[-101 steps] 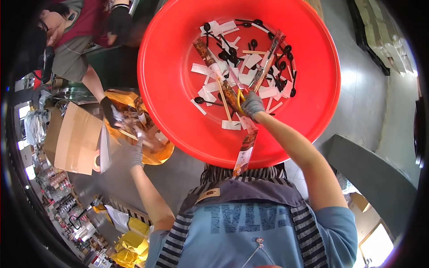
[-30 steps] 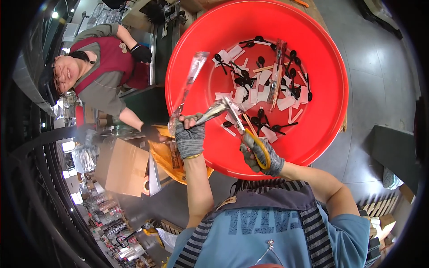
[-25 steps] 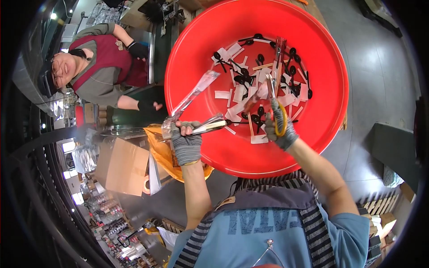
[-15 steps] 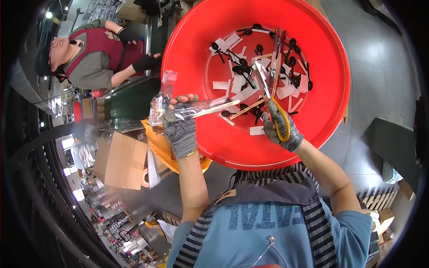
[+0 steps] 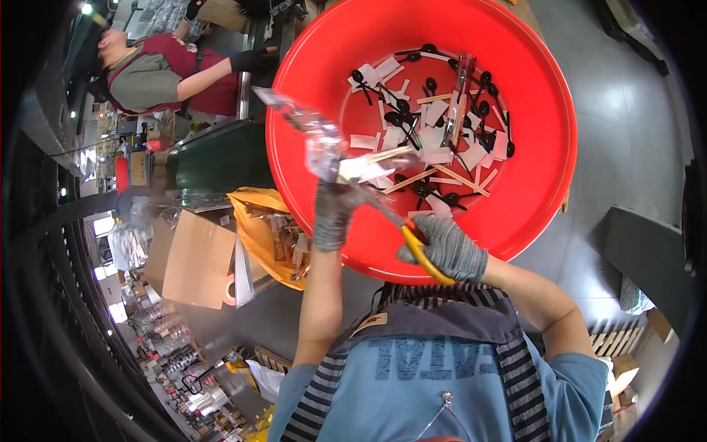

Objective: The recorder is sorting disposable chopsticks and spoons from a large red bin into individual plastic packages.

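My left hand point(image 5: 333, 215), in a grey knit glove, is closed on clear plastic cutlery packets point(image 5: 322, 151) over the left part of a large red tub point(image 5: 526, 214). Pale sticks point(image 5: 389, 154) show at the packets' right end, blurred by motion. In my gloved right hand point(image 5: 446, 247) are yellow-handled scissors point(image 5: 420, 250), their blurred blades pointing toward my left hand. Whether the blades touch the packets I cannot tell. On the tub's floor lie black plastic spoons point(image 5: 402, 105), white paper slips point(image 5: 363, 141), wooden sticks point(image 5: 464, 179) and a clear packet point(image 5: 458, 99).
To the left of the tub sit a yellow bag point(image 5: 254, 202) with clear packets inside and an open cardboard box point(image 5: 197, 258). A co-worker in a dark red apron point(image 5: 171, 77) stands at the far left by a green work surface point(image 5: 221, 158).
My left hand has moved right with the packets. My right hand has drawn back toward me, swinging the scissors to point left. More sticks and spoons lie in the tub; the co-worker has turned.
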Available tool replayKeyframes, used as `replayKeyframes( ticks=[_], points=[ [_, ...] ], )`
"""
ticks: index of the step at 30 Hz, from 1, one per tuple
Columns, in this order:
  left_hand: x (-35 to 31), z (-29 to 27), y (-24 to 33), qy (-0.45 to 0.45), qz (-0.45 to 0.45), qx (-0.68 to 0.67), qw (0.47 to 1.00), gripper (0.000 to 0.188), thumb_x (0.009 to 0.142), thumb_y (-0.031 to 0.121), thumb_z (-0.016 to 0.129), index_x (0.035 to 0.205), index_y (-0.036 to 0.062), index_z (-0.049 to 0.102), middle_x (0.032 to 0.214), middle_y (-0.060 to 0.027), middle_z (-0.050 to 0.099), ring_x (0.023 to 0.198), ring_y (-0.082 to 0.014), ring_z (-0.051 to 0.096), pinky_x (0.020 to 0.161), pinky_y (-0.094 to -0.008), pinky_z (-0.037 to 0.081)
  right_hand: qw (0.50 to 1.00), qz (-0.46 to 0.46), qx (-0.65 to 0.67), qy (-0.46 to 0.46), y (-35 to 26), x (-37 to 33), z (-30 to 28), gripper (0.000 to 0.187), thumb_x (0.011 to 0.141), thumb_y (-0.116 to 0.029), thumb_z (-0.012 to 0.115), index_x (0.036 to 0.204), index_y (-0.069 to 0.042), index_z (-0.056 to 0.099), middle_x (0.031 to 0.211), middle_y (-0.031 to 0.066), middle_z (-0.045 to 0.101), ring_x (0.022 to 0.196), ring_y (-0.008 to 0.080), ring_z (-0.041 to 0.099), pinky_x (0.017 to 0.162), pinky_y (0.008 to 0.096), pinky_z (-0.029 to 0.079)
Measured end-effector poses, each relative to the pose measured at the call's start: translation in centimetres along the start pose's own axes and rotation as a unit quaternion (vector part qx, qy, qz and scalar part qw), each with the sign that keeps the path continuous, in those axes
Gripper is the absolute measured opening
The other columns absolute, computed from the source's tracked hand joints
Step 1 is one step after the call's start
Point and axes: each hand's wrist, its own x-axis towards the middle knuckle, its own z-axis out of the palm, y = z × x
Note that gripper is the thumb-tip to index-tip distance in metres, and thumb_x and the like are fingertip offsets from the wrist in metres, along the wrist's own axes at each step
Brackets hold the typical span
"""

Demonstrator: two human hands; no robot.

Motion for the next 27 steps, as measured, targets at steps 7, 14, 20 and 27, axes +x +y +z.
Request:
replayKeyframes(
  ticks=[7, 14, 20, 27],
  points=[
    [0.2, 2.2, -1.2, 0.047, 0.087, 0.042, 0.994, 0.026, 0.08, 0.02, 0.066, 0.098, 0.0037, 0.056, 0.097, -0.0059, 0.059, 0.078, -0.0133, 0.057, 0.066, -0.0239, 0.049, 0.998, 0.005, -0.034, -0.059, -1.9, 1.5, 3.2, 0.042, 0.074, -0.035, 0.07, 0.089, 0.001, 0.055, 0.069, 0.0135, 0.054, 0.065, 0.0105, 0.049, 0.058, 0.0302, 0.042],
    [0.4, -0.5, 0.4, 0.008, 0.085, -0.126, 0.988, 0.028, 0.08, 0.018, 0.065, 0.101, 0.006, 0.051, 0.106, -0.0125, 0.053, 0.097, -0.0246, 0.056, 0.076, -0.0365, 0.054, 0.976, -0.061, -0.124, -0.168, -1.0, 1.7, 3.0, 0.045, 0.076, -0.036, 0.066, 0.097, -0.001, 0.048, 0.073, 0.0155, 0.053, 0.066, 0.0281, 0.056, 0.059, 0.0359, 0.043],
    [-0.6, -2.4, 1.8, 0.028, 0.14, -0.182, 0.973, 0.034, 0.078, 0.025, 0.067, 0.1, 0.0064, 0.05, 0.099, -0.0124, 0.054, 0.084, -0.0267, 0.06, 0.07, -0.0371, 0.057, 0.972, 0.037, 0.186, -0.138, 3.4, -1.2, 0.9, 0.044, 0.08, -0.036, 0.062, 0.101, -0.001, 0.045, 0.078, 0.0069, 0.051, 0.063, 0.0173, 0.052, 0.057, 0.0323, 0.044],
    [-1.7, -3.6, 2.3, 0.011, 0.163, -0.2, 0.966, 0.028, 0.076, 0.022, 0.069, 0.096, 0.0079, 0.055, 0.099, -0.0137, 0.053, 0.087, -0.0275, 0.059, 0.073, -0.0402, 0.057, 0.934, 0.086, 0.342, -0.052, 4.5, -1.4, 0.5, 0.035, 0.088, -0.029, 0.053, 0.111, -0.003, 0.043, 0.083, 0.0004, 0.047, 0.073, 0.0073, 0.046, 0.06, 0.0215, 0.043]
  ],
)
